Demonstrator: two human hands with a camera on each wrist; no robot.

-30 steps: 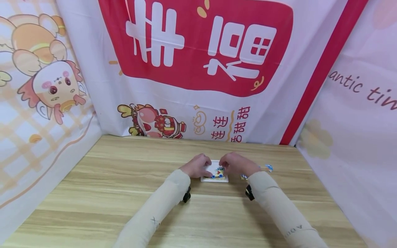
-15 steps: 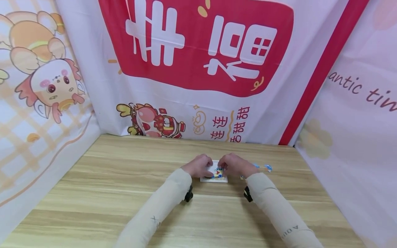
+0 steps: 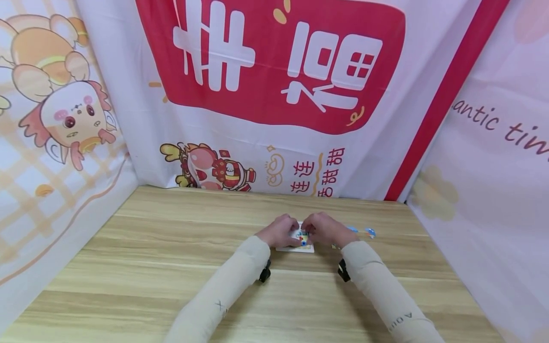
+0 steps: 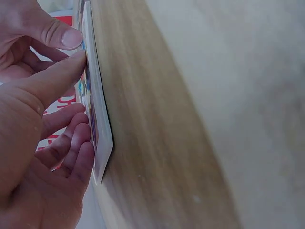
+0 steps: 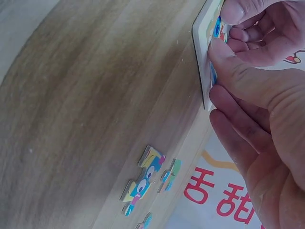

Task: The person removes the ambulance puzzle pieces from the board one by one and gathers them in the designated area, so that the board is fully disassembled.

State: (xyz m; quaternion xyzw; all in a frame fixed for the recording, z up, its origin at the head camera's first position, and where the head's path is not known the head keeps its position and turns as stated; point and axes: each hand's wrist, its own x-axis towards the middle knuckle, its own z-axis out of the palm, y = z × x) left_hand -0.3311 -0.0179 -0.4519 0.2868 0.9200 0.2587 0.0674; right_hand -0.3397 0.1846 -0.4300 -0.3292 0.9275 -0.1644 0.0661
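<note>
A small puzzle board (image 3: 296, 250) with a white rim lies flat on the wooden table, partly filled with colourful pieces. Over its left side is my left hand (image 3: 279, 232); its thumb touches the pieces and its loosely bent fingers rest toward the far edge in the left wrist view. My right hand (image 3: 325, 228) covers the board's right side. In the right wrist view its thumb and index finger are at either side of a blue puzzle piece (image 5: 213, 72) on the board. Both thumbs are close together. The hands hide much of the picture.
Several loose puzzle pieces lie on the table right of the board, among them a blue-and-yellow piece (image 5: 145, 180) with printed eyes and a smaller green-and-blue piece (image 5: 170, 176). A printed cloth (image 3: 266, 162) hangs along the table's back edge, with more cloth at both sides.
My left hand has shifted slightly right over the board, bringing its thumb nearer the right hand and covering more of the picture. The right hand has barely moved.
</note>
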